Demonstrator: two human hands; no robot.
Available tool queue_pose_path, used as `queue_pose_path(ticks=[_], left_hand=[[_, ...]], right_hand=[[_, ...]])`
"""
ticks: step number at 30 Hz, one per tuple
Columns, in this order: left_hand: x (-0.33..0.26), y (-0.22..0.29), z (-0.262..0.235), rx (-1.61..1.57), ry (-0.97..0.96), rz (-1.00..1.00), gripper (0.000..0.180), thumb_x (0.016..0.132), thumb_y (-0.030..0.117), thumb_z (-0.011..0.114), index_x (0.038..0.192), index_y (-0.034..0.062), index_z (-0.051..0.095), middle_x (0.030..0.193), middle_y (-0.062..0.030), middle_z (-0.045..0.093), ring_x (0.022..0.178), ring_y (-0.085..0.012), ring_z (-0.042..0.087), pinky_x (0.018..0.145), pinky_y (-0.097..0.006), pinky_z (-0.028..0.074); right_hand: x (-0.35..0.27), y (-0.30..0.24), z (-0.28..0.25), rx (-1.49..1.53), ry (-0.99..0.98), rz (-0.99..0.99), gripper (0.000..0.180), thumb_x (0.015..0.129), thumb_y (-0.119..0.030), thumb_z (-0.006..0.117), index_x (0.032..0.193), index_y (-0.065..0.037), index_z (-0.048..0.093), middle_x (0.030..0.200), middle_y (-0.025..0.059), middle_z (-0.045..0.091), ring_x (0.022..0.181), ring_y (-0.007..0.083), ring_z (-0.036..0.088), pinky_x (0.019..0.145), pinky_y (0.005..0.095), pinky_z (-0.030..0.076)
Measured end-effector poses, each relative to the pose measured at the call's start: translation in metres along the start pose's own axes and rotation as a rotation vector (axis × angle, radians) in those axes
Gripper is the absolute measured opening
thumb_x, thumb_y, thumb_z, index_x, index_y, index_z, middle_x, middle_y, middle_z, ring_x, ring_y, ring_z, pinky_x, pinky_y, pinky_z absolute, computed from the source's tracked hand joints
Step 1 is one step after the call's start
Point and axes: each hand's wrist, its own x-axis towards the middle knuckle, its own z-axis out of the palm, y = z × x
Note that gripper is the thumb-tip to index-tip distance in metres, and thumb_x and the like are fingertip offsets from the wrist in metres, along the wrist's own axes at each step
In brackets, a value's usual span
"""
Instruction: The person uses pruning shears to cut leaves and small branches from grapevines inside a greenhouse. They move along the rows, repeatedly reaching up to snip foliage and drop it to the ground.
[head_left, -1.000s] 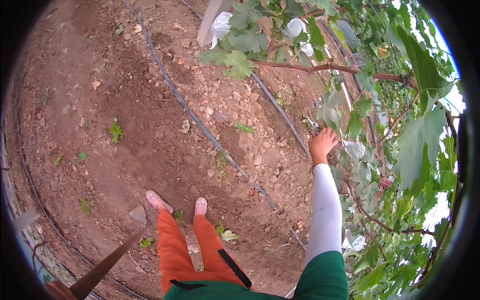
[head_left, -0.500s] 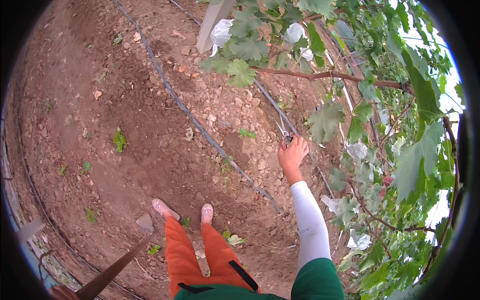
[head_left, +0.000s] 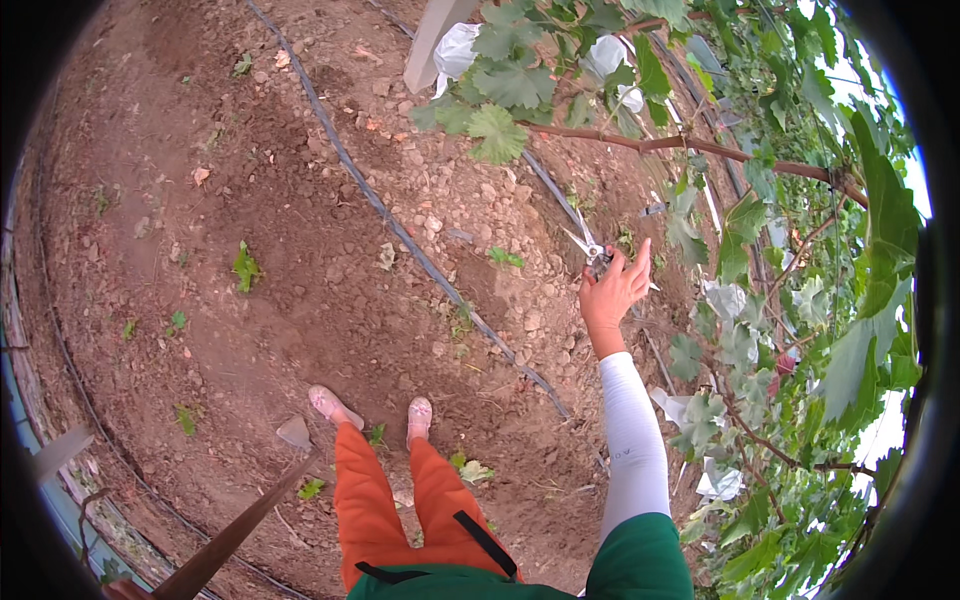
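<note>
The right hand has its grip on the handles of metal shears, with some fingers stretched out; the spread blades point away from the body, over the soil near a dark hose. The left hand, only partly visible, is beside a brown wooden pole; whether its grip is closed cannot be told. Leafy vines hang rightward.

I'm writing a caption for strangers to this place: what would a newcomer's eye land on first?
Probably the bright orange trousers at bottom centre, vivid against the brown soil. Next, right of centre, the right hand with open-bladed scissors, above a long white sleeve. Leafy vines crowd the right side.
</note>
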Motion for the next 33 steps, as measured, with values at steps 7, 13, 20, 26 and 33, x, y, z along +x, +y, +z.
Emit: queue_pose_path(ticks=[7, 13, 20, 26, 33], left_hand=[[-0.001, -0.003, 0.003, -0.028, -0.014, -0.013, 0.016, 0.090, 0.012, 0.052, 0.077, 0.0076, 0.043, 0.049, 0.0004, 0.033, 0.042, -0.0087, 0.030, 0.041, -0.022, 0.027], [-0.002, -0.004, 0.010, -0.041, -0.033, -0.022, 0.017, 0.089, 0.011, 0.053, 0.076, 0.0077, 0.043, 0.049, 0.0003, 0.033, 0.042, -0.0089, 0.030, 0.041, -0.023, 0.027], [-0.003, -0.006, 0.016, -0.051, -0.046, -0.026, 0.017, 0.089, 0.011, 0.054, 0.076, 0.0077, 0.043, 0.048, 0.0003, 0.033, 0.041, -0.0091, 0.030, 0.040, -0.023, 0.027], [-0.004, -0.005, 0.019, -0.059, -0.055, -0.032, 0.017, 0.088, 0.011, 0.054, 0.076, 0.0078, 0.043, 0.048, 0.0002, 0.033, 0.041, -0.0093, 0.031, 0.040, -0.023, 0.027], [-0.006, -0.002, 0.017, -0.061, -0.046, -0.037, 0.018, 0.088, 0.010, 0.055, 0.075, 0.0078, 0.043, 0.048, 0.0001, 0.033, 0.040, -0.0096, 0.031, 0.039, -0.024, 0.028]], right_hand=[[0.062, 0.066, -0.005, -0.334, -0.016, 0.054, 0.043, 0.071, -0.031, 0.075, 0.105, -0.009, 0.060, 0.154, 0.0188, 0.010, 0.142, 0.0334, 0.010, 0.107, 0.0511, 0.017], [0.047, 0.088, 0.027, -0.462, -0.110, 0.061, 0.045, 0.080, -0.041, 0.063, 0.105, -0.004, 0.057, 0.103, 0.0069, 0.049, 0.108, 0.0247, 0.047, 0.103, 0.0485, 0.024], [0.008, 0.028, 0.055, -0.020, -0.055, 0.036, 0.049, 0.074, -0.028, 0.071, 0.112, -0.003, 0.055, 0.103, 0.0118, 0.049, 0.105, 0.0298, 0.047, 0.097, 0.0437, 0.028], [0.013, 0.027, 0.064, 0.018, -0.050, 0.121, 0.049, 0.075, -0.027, 0.070, 0.113, -0.002, 0.055, 0.105, 0.0130, 0.050, 0.108, 0.0298, 0.047, 0.099, 0.0439, 0.028], [0.010, 0.037, 0.062, 0.028, -0.076, 0.119, 0.047, 0.076, -0.026, 0.069, 0.113, 0.000, 0.055, 0.107, 0.0136, 0.049, 0.109, 0.0301, 0.047, 0.099, 0.0442, 0.029]])
